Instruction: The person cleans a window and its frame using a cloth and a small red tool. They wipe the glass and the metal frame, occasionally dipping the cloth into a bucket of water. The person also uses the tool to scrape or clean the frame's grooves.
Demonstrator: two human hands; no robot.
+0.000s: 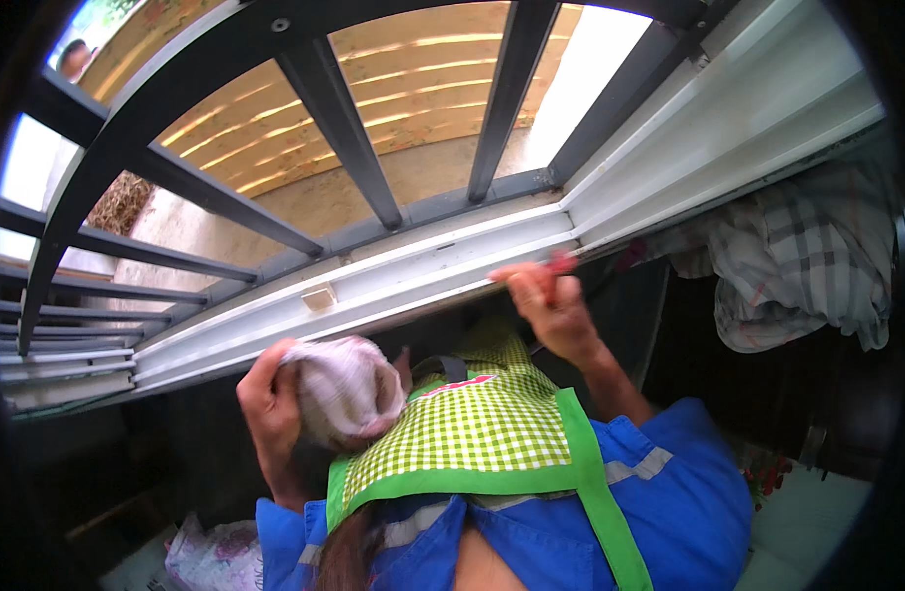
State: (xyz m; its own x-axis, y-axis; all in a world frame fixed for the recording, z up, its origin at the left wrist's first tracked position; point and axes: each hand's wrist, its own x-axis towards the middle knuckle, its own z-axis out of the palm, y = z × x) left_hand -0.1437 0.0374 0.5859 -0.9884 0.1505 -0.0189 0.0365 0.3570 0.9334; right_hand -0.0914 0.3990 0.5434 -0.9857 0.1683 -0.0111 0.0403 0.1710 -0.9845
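Observation:
My left hand (269, 388) grips a bunched, whitish-pink cloth (342, 384) just inside the sill, close to my apron. My right hand (552, 310) is raised at the inner edge of the white window frame (452, 251), with a finger stretched out to the left. In its grasp is a small red object (559, 267), too blurred to name more closely. A small beige block (319, 297) sits on the frame's track, between my two hands and a little beyond them.
Dark metal window bars (349, 140) stand beyond the frame. Outside are a yellow slatted panel (423, 81) and, at far left, a person (74, 59). A checked curtain (799, 251) hangs bunched at right. A flowered fabric item (216, 554) lies lower left.

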